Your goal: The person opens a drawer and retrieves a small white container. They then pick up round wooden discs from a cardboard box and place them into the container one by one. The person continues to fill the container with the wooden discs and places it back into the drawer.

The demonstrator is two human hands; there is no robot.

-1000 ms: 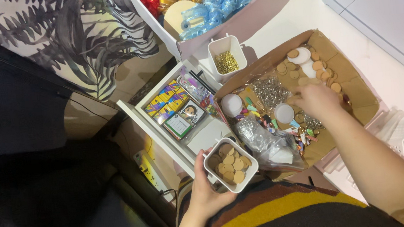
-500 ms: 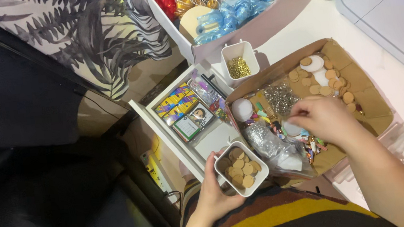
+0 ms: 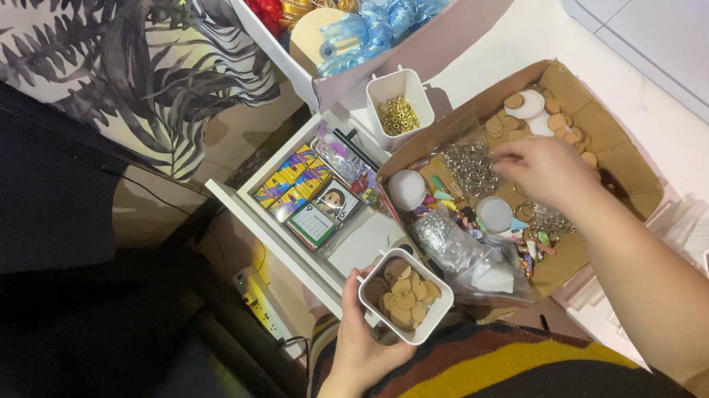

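L hand nearest, just above the lap, wrapped round a small white cup w/ fingers closed on its side; cup is full of flat round wooden discs and sits off the near edge of the open white drawer. Drawer holds colourful little cards and packets. Next out, at the desk's near edge, a shallow cardboard box: crumpled clear plastic bag at its near-left corner, two small white round lids, bright mixed bits, a heap of silver key rings mid-box. R hand reaches in over the box centre, palm down, fingertips bunched together; can't tell whether they're pinching anything. More wooden discs lie loose at the far side of the box. Beyond, a second small white cup of gold rings at the box's far-left corner, then a bigger box w/ blue ribbon

Judgement: to sort well, keep the cup level and close to the box edge, pick discs singly so rings don't tangle along
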